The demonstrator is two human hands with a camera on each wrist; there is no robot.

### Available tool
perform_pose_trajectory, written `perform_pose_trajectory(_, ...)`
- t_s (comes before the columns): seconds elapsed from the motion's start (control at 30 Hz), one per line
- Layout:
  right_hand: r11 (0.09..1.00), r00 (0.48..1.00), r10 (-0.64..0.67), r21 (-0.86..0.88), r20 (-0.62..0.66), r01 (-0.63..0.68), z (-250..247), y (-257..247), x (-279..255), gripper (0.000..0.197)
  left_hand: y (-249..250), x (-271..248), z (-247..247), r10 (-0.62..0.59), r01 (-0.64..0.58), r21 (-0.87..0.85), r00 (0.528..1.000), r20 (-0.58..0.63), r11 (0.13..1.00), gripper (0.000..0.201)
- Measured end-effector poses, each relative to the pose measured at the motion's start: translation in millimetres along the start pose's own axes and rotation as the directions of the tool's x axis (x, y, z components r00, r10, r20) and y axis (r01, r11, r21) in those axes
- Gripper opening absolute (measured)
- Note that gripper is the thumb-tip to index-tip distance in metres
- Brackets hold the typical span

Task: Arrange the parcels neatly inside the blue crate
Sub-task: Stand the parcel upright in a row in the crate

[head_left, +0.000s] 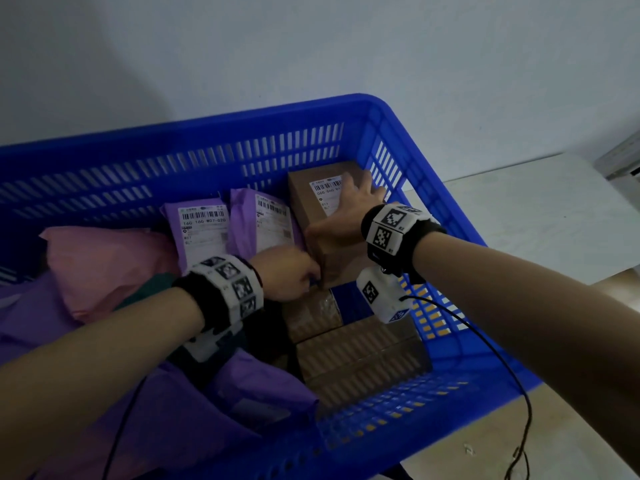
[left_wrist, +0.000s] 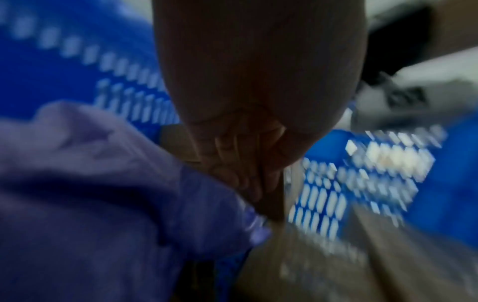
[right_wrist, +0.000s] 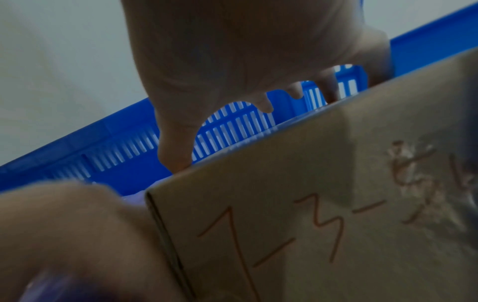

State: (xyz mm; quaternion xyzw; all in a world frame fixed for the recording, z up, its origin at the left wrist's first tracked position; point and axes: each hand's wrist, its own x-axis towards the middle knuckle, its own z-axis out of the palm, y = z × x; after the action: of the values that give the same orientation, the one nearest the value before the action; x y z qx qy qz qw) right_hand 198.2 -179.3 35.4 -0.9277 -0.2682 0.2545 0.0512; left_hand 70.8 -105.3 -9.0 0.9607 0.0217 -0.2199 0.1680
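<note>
Plain pale wall behind, pale floor lower right; the blue crate fills most of the head view. Far left of frame: a pink mailer lying loose over rumpled purple bags that spread to the lower left, not yet tidied. Centre: two purple parcels w/ labels and, side by side, leaning toward the back wall, labels facing out; these look sorted. Left hand is at the near lower corner of the tall cardboard box, fingers curled at its edge; the left wrist view is blurred, so whether that grip truly pinches the box I can't tell. Right of centre: the box stands on end in the crate's upper-right corner, right hand spread over its top w/ thumb on the near face, fingers over the far edge, so the grip is clamped on it. Below it, two more brown boxes lie flat along the right wall. Roughly half done: right side & back row neat, left pile left.
</note>
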Motion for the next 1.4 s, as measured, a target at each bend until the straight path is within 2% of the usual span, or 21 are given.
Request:
perform_pose_trajectory(0.07, 1.000, 1.000, -0.001, -0.021, 0.003, 0.001, -0.3, 0.3, 0.5, 0.121, 0.7, -1.8, 13.7, 0.104, -0.115, 0.245, 0.993, 0.055, 0.963, 0.037)
perform_pose_trajectory(0.1, 0.999, 1.000, -0.005, -0.040, 0.000, 0.005, -0.3, 0.9, 0.8, 0.122, -0.1, -0.7, 20.4, 0.108, -0.128, 0.300, 0.991, 0.081, 0.945, 0.039)
perform_pose_trajectory(0.33, 0.996, 1.000, -0.025, -0.084, 0.009, 0.025, -1.7, 1.9, 6.9, 0.122, -1.0, 1.3, 29.9, 0.071, -0.144, 0.366, 0.976, 0.207, 0.919, 0.054)
perform_pose_trajectory(0.5, 0.999, 0.999, 0.021, -0.051, 0.044, -0.018, 0.8, -0.9, 15.3, 0.122, 9.3, 2.4, 26.4, 0.021, -0.111, 0.385, 0.973, 0.230, 0.916, 0.055)
perform_pose_trajectory(0.63, 0.997, 0.996, 0.042, -0.068, 0.082, -0.037, 3.9, -1.9, 22.3, 0.125, -3.6, -4.1, 27.0, 0.051, -0.119, 0.347, 0.978, 0.200, 0.930, 0.050)
perform_pose_trajectory(0.7, 0.995, 0.993, 0.049, -0.095, 0.104, -0.039, 10.9, -0.3, 26.5, 0.128, -5.6, -6.4, 26.0, 0.028, -0.080, 0.271, 0.981, 0.190, 0.959, 0.045)
perform_pose_trajectory(0.73, 0.994, 0.992, 0.051, -0.102, 0.113, -0.039, 15.6, 0.7, 28.8, 0.128, -3.7, -6.2, 23.1, 0.023, -0.053, 0.196, 0.988, 0.151, 0.979, 0.041)
perform_pose_trajectory(0.8, 0.993, 0.991, 0.053, -0.107, 0.122, -0.040, 25.6, 2.1, 32.4, 0.129, 1.2, -3.2, 14.6, -0.082, 0.081, -0.129, 0.997, -0.003, 0.988, 0.033)
perform_pose_trajectory(0.87, 0.994, 0.992, 0.056, -0.099, 0.113, -0.045, 33.9, 2.9, 35.4, 0.129, 2.5, 2.8, 5.7, -0.286, 0.222, -0.474, 0.956, -0.068, 0.852, 0.030)
perform_pose_trajectory(0.93, 0.996, 0.991, 0.061, -0.076, 0.122, -0.052, 39.2, 4.8, 38.7, 0.130, 0.3, 11.1, 1.0, -0.457, 0.291, -0.745, 0.889, -0.020, 0.600, 0.031)
perform_pose_trajectory(1.0, 0.997, 0.986, 0.061, -0.063, 0.154, -0.051, 44.1, 7.7, 43.1, 0.131, 3.3, 17.0, -1.7, -0.535, 0.256, -0.925, 0.842, 0.070, 0.282, 0.026)
perform_pose_trajectory(1.07, 0.996, 0.987, 0.047, -0.076, 0.156, -0.035, 50.2, 11.3, 45.8, 0.129, 6.1, 22.3, -4.3, -0.524, 0.190, -0.978, 0.827, 0.206, -0.086, 0.019)
perform_pose_trajectory(1.1, 0.996, 0.988, 0.035, -0.090, 0.151, -0.022, 53.1, 12.8, 46.5, 0.127, 5.5, 26.4, -5.1, -0.493, 0.183, -0.961, 0.829, 0.264, -0.207, 0.016)
perform_pose_trajectory(1.13, 0.994, 0.989, 0.019, -0.106, 0.145, -0.003, 56.2, 14.4, 47.2, 0.124, 6.2, 28.6, -5.4, -0.475, 0.168, -0.948, 0.833, 0.283, -0.270, 0.014)
perform_pose_trajectory(1.17, 0.992, 0.989, 0.008, -0.128, 0.146, 0.011, 58.5, 15.4, 47.7, 0.121, 6.7, 31.9, -7.8, -0.489, 0.163, -0.945, 0.823, 0.289, -0.285, 0.014)
perform_pose_trajectory(1.2, 0.989, 0.989, -0.004, -0.147, 0.145, 0.025, 60.9, 16.4, 48.2, 0.119, 3.4, 37.0, -5.2, -0.536, 0.183, -0.966, 0.806, 0.253, -0.181, 0.017)
perform_pose_trajectory(1.27, 0.987, 0.989, -0.015, -0.159, 0.148, 0.039, 65.4, 18.2, 49.0, 0.115, 1.7, 38.2, -9.4, -0.581, 0.275, -0.951, 0.801, 0.146, 0.141, 0.030)
perform_pose_trajectory(1.3, 0.986, 0.989, -0.008, -0.161, 0.151, 0.033, 68.2, 18.9, 49.2, 0.114, -3.6, 41.1, -6.2, -0.576, 0.316, -0.878, 0.815, 0.058, 0.359, 0.033)
perform_pose_trajectory(1.33, 0.986, 0.988, -0.001, -0.164, 0.158, 0.027, 70.8, 19.5, 49.1, 0.112, -7.7, 42.1, -6.6, -0.557, 0.322, -0.829, 0.830, 0.016, 0.457, 0.032)
perform_pose_trajectory(1.37, 0.985, 0.986, 0.009, -0.173, 0.167, 0.021, 72.6, 19.2, 48.5, 0.111, -9.3, 39.3, -10.6, -0.550, 0.306, -0.808, 0.835, -0.027, 0.504, 0.032)
perform_pose_trajectory(1.4, 0.983, 0.984, 0.012, -0.184, 0.179, 0.021, 77.0, 19.1, 50.4, 0.111, -14.8, 36.3, -10.3, -0.541, 0.263, -0.760, 0.830, -0.135, 0.594, 0.032)
